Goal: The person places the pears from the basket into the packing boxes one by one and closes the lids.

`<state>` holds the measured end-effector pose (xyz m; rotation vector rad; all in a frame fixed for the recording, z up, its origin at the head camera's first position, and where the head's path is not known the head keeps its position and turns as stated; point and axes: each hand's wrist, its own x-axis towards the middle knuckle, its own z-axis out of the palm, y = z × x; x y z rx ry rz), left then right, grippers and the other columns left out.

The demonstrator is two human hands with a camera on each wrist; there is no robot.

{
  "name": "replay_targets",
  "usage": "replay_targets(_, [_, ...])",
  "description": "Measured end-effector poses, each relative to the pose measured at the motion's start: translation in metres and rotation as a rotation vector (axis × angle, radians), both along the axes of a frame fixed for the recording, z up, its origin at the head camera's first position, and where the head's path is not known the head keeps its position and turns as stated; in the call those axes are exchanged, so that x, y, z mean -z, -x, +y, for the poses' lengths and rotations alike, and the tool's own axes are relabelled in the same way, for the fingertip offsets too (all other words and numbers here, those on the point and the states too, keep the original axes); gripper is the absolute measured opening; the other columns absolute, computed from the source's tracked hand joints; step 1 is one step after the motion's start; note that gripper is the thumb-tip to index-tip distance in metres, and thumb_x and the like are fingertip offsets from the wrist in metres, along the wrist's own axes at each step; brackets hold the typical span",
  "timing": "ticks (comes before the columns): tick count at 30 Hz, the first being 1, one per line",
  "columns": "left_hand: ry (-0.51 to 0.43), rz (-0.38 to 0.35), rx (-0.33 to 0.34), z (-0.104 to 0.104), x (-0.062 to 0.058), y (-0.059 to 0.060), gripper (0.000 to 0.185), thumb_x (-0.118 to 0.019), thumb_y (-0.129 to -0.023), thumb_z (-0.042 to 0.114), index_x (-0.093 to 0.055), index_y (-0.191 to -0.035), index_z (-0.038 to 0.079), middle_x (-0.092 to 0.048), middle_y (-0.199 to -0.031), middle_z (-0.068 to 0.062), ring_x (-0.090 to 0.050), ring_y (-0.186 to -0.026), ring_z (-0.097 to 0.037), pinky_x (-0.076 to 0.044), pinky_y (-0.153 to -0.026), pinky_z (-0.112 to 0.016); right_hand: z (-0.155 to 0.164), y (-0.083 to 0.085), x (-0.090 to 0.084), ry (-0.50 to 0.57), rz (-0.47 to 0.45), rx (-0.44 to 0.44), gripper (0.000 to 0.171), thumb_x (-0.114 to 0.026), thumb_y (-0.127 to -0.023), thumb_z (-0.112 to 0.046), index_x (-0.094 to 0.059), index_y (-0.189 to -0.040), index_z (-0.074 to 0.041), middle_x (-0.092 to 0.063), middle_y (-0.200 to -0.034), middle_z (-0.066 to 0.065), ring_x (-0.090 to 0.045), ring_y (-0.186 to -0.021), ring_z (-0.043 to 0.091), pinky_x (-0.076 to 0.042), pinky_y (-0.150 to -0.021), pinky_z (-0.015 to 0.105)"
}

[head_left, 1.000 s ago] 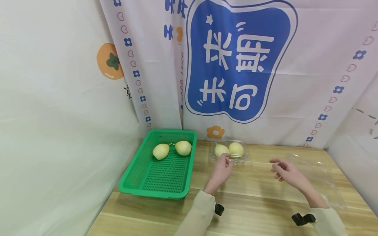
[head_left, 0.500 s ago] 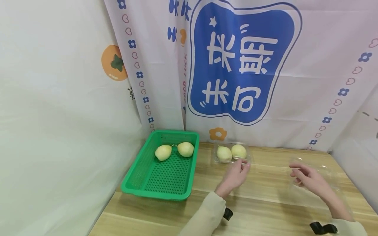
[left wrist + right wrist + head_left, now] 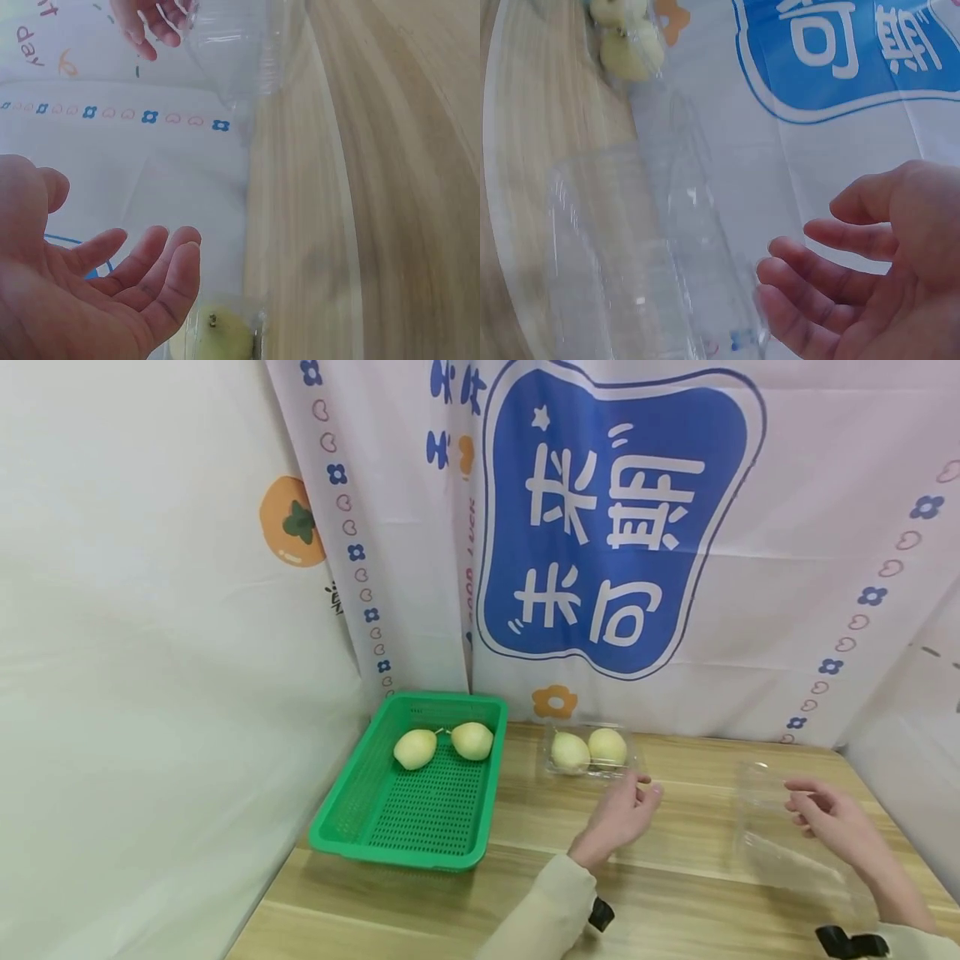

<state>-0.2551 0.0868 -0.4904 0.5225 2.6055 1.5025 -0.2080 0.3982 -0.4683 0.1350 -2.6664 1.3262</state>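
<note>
My left hand point(image 3: 628, 803) hovers open above the wooden table point(image 3: 675, 893), just right of a clear plastic tray point(image 3: 632, 762) with two pale yellow pears point(image 3: 570, 752) in it. In the left wrist view the left hand point(image 3: 97, 285) shows straight, spread fingers and holds nothing; one pear point(image 3: 217, 337) lies below them. My right hand point(image 3: 828, 814) hangs with loosely curled fingers at an empty clear plastic container point(image 3: 780, 860) on the right. In the right wrist view the right hand point(image 3: 870, 262) has its fingertips close to the container point(image 3: 630, 270); no grip shows.
A green perforated basket point(image 3: 390, 853) stands at the table's left with two more pears point(image 3: 415, 748) at its far end. A printed curtain point(image 3: 615, 518) hangs behind the table. The table's right edge lies close past the clear container.
Both hands have moved right. The left hand has left the pear tray's front edge. The right hand has slid across to the empty clear container.
</note>
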Motion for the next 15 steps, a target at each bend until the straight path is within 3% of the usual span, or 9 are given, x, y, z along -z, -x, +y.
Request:
replay_targets(2, [0.000, -0.006, 0.003, 0.003, 0.001, -0.002, 0.045, -0.045, -0.101, 0.048, -0.055, -0.129, 0.014, -0.064, -0.100, 0.008, -0.059, -0.087, -0.001, -0.049, -0.074, -0.022, 0.005, -0.001, 0.003, -0.033, 0.008, 0.032, 0.017, -0.048, -0.103, -0.015, -0.059, -0.115, -0.014, -0.058, -0.080, -0.029, -0.058, -0.069, -0.004, -0.054, -0.059, 0.024])
replay_targets(4, [0.007, -0.018, 0.003, 0.005, 0.002, -0.003, 0.046, -0.045, -0.100, 0.050, -0.055, -0.128, 0.015, -0.064, -0.099, 0.009, -0.059, -0.085, -0.001, -0.049, -0.072, -0.023, 0.010, -0.002, 0.006, -0.069, -0.002, 0.069, 0.027, -0.046, -0.103, -0.016, -0.056, -0.120, 0.003, -0.061, -0.080, -0.024, -0.057, -0.069, -0.006, -0.054, -0.059, 0.024])
replay_targets(6, [0.015, -0.030, 0.004, 0.007, 0.003, -0.005, 0.046, -0.046, -0.100, 0.051, -0.055, -0.128, 0.016, -0.065, -0.099, 0.009, -0.059, -0.084, -0.002, -0.049, -0.071, -0.023, 0.016, -0.003, 0.007, -0.109, -0.016, 0.097, 0.039, -0.044, -0.103, -0.017, -0.048, -0.125, 0.015, -0.069, -0.085, -0.005, -0.056, -0.068, -0.007, -0.054, -0.058, 0.024])
replay_targets(8, [0.019, -0.052, 0.000, 0.010, 0.005, -0.006, 0.046, -0.048, -0.099, 0.053, -0.055, -0.129, 0.018, -0.066, -0.099, 0.009, -0.060, -0.083, -0.002, -0.049, -0.070, -0.024, 0.022, -0.003, 0.008, -0.174, -0.025, 0.134, 0.043, -0.043, -0.102, -0.019, -0.046, -0.129, 0.015, -0.070, -0.093, 0.019, -0.054, -0.070, -0.007, -0.051, -0.058, 0.024])
replay_targets(10, [0.013, -0.073, -0.001, 0.014, 0.006, -0.008, 0.046, -0.050, -0.097, 0.053, -0.055, -0.129, 0.020, -0.066, -0.100, 0.009, -0.060, -0.084, -0.003, -0.050, -0.070, -0.025, 0.027, -0.002, 0.008, -0.245, -0.021, 0.172, 0.044, -0.042, -0.101, -0.019, -0.045, -0.130, 0.014, -0.062, -0.104, 0.039, -0.063, -0.074, 0.009, -0.047, -0.060, 0.028])
replay_targets(11, [0.012, -0.080, 0.000, 0.017, 0.007, -0.009, 0.045, -0.051, -0.097, 0.053, -0.055, -0.129, 0.021, -0.065, -0.101, 0.009, -0.060, -0.085, -0.003, -0.050, -0.071, -0.025, 0.030, -0.002, 0.008, -0.279, -0.022, 0.191, 0.045, -0.042, -0.101, -0.020, -0.045, -0.130, 0.014, -0.059, -0.110, 0.042, -0.066, -0.076, 0.018, -0.045, -0.061, 0.030])
replay_targets(15, [0.022, -0.093, 0.010, 0.026, 0.010, -0.014, 0.043, -0.054, -0.094, 0.051, -0.054, -0.129, 0.026, -0.064, -0.106, 0.009, -0.059, -0.091, -0.004, -0.050, -0.075, -0.026, 0.041, -0.002, 0.013, -0.382, -0.019, 0.264, 0.044, -0.043, -0.096, -0.018, -0.046, -0.125, 0.015, -0.057, -0.110, 0.045, -0.059, -0.091, 0.056, -0.044, -0.064, 0.043])
